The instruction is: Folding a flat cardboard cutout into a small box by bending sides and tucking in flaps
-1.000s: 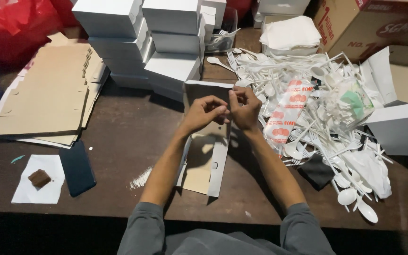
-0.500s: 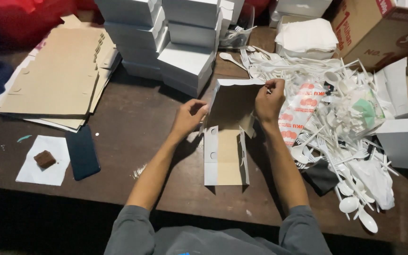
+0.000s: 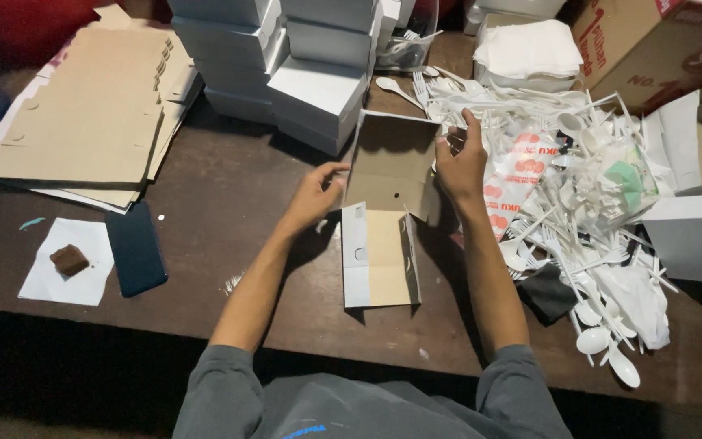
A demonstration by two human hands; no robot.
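With both hands, left (image 3: 317, 193) and right (image 3: 462, 160), gripping its walls, my half-folded cardboard box (image 3: 387, 207) now stands raised, seemingly squarer than a moment ago.

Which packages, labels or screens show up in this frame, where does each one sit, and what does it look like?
Half-folded carton: table centre, between left hand and right hand; white outside, brown inside.
White boxes: stacked behind it, closed, rectangular.
Flat cartons: far left pile, brown.
Printed plastic bag: right of the carton, white with red print.
Big cardboard box: top right, brown, red lettering.
Phone: left, dark screen, lying flat.
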